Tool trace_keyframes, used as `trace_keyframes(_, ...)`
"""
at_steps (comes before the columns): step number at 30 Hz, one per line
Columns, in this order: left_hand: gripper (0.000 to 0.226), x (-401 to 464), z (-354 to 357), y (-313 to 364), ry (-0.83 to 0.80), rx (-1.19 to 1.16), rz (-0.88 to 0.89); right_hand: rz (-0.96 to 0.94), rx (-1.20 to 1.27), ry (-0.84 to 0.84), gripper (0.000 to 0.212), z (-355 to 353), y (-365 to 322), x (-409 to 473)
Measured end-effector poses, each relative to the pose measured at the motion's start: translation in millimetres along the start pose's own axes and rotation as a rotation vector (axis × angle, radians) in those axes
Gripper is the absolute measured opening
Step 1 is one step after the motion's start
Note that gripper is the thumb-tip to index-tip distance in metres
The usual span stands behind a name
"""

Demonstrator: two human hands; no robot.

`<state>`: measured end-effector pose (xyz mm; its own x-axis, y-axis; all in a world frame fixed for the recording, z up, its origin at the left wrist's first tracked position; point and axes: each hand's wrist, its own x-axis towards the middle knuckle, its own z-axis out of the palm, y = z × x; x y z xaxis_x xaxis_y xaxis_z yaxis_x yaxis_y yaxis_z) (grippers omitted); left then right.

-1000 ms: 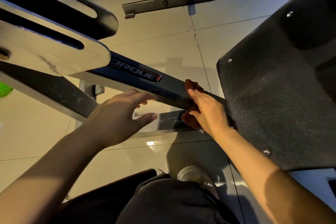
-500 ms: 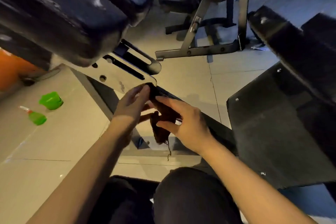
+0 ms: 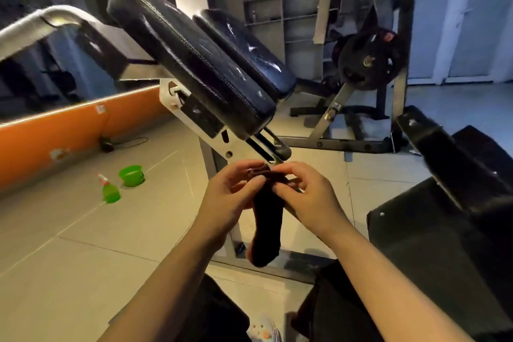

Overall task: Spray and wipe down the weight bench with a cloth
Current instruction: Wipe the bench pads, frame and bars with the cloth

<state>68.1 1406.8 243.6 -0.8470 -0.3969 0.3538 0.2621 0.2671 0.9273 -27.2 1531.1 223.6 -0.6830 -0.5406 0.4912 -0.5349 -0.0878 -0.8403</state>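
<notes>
A dark brown cloth (image 3: 267, 219) hangs down in front of me, pinched at its top edge by my left hand (image 3: 229, 194) and my right hand (image 3: 305, 197). Just above the hands rise the bench's two black padded cushions (image 3: 194, 64) on a pale metal bracket (image 3: 200, 119). Its grey frame post (image 3: 236, 233) drops behind the cloth to the floor. A green spray bottle (image 3: 109, 190) stands on the tiled floor to the left, well away from both hands.
A green bowl (image 3: 131, 175) sits beside the bottle. A black textured plate (image 3: 433, 244) stands at the right. A weight rack with a plate (image 3: 366, 64) stands behind. An orange wall strip (image 3: 69, 130) runs along the left. My knees are below.
The view has swung up from the frame bar to the cushions. My right hand lifted the cloth off the bar, and my left hand joined it; both now hold it hanging.
</notes>
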Motion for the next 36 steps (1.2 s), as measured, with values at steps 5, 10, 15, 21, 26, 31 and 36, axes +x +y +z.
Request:
trace_keyframes(5,0.031,-10.8,-14.7,20.5,-0.111,0.083,-0.025,-0.058,-0.124,0.084,0.011,3.3,-19.2,-3.9)
trace_keyframes(10,0.034,-12.3,-27.3,8.2,-0.137,0.092,-0.157,0.004,-0.136,0.132,0.012,0.2,-8.7,-7.8)
trace_keyframes(15,0.010,11.1,-36.7,-17.9,0.051,0.255,-0.143,-0.002,-0.182,0.147,0.024,3.3,13.2,3.5)
trace_keyframes(21,0.023,56.9,-54.9,-90.2,0.162,0.424,-0.168,0.042,-0.512,-0.131,0.024,36.3,71.1,32.3)
trace_keyframes(26,0.011,120.2,-64.3,-128.0,0.209,0.505,-0.162,-0.021,-0.848,-0.222,0.048,67.2,122.3,86.0)
trace_keyframes(31,0.008,158.8,-67.6,-160.9,0.315,0.382,-0.224,-0.190,-1.153,-0.318,0.064,87.7,173.9,134.0)
trace_keyframes(36,0.011,164.3,-80.5,-180.7,0.335,0.343,-0.309,-0.506,-1.177,-0.274,0.043,102.0,191.3,146.3)
